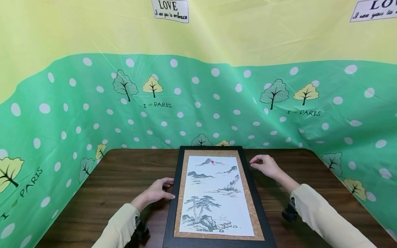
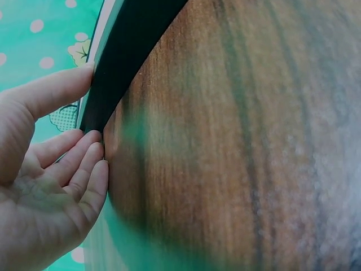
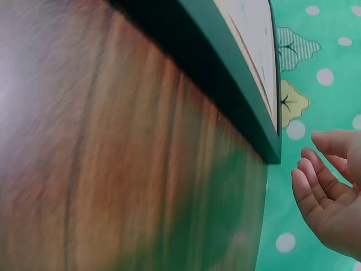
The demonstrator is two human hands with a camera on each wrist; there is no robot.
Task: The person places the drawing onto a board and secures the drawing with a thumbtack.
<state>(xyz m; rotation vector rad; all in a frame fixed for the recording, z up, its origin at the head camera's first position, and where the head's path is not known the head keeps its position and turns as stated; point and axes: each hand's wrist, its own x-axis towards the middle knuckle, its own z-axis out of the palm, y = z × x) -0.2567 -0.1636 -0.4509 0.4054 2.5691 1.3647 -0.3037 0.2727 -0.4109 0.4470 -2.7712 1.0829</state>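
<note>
A black-framed ink landscape picture [image 1: 175,193] lies flat on the dark wooden table [image 1: 124,172], its long side running away from me. My left hand [image 1: 169,188] rests beside the frame's left edge. In the left wrist view its fingertips [image 2: 96,148] touch the frame's black side [image 2: 124,56] low by the table [image 2: 225,141], and the thumb lies against the upper edge. My right hand [image 1: 255,163] hovers near the frame's far right corner. Its fingers [image 3: 307,180] are loosely bent and a little apart from the frame [image 3: 225,84], holding nothing.
A green and yellow cloth [image 1: 62,110] with white dots and trees surrounds the table at the back and both sides. Bare wood [image 3: 113,141] lies on either side of the frame. Black wrist devices [image 1: 289,212] sit under both sleeves.
</note>
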